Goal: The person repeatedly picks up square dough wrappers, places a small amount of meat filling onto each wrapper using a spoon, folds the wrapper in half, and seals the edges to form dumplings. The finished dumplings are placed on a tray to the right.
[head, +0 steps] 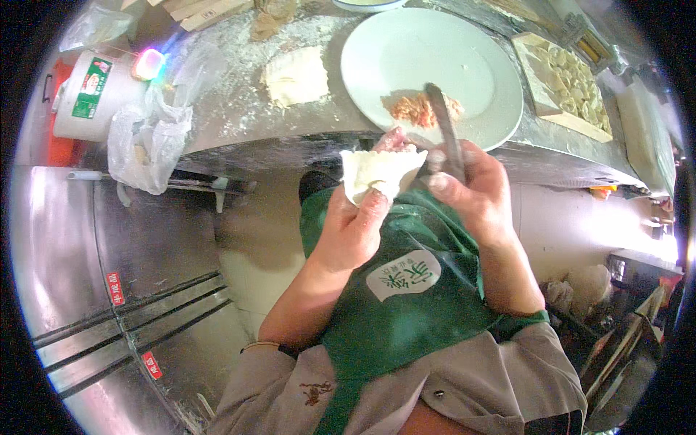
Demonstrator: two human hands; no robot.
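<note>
Pale dough wrappers are held in my left hand, with my thumb on their near face. My right hand grips a flat metal spatula or knife whose far end overlaps the pinkish minced filling. That filling lies on the near part of a large white plate. Both hands are in front of the plate's near rim. A flat stack of square dough wrappers rests on the floured worktop, left of the plate.
On the right, a wooden tray holds many folded dumplings. A white bucket and a plastic bag are at the left end of the floured worktop. A small glowing device sits beside the bucket. Steel cabinet doors are at lower left.
</note>
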